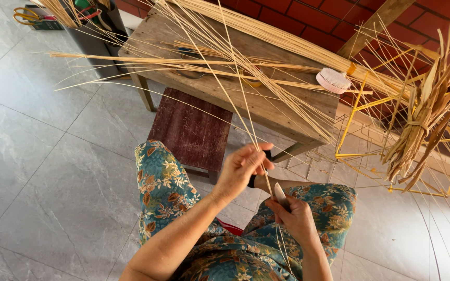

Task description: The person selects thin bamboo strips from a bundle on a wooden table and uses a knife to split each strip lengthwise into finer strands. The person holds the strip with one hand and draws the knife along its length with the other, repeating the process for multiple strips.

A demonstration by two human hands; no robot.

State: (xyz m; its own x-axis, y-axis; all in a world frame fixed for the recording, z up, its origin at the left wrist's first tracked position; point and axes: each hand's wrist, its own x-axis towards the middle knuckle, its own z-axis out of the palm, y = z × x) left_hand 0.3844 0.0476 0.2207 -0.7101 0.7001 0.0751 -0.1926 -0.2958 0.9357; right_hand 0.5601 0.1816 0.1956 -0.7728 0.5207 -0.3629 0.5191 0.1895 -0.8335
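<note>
Grey tiled floor (42, 171) before a red brick wall (308, 15), a worn wooden bench (266, 104) heaped with long pale strips (266, 36), a dark stool (191, 130) tucked below. Seated in floral trousers (165, 187), working one thin strip (246, 109) between both hands. Left hand (243, 166) raised, fingertips (261, 153) pinched shut on the strip, which runs up and away from them over the bench. Right hand (298, 218) lower, fingers closed round a small pale blade (280, 196), its tip just under the left fingertips and touching the strip. Seemingly mid-step in shaving or splitting the strip; next move likely calling for a steady draw past the blade, tension kept, thumb clear of the edge. Beyond the fingers, a pink-backed brush (333, 80) on the bench end; to their right, a yellow wire frame (371, 125) and a tied bundle of husks (423, 125). Far up-left, scissors (27, 15) beside a dark bin (95, 31).
</note>
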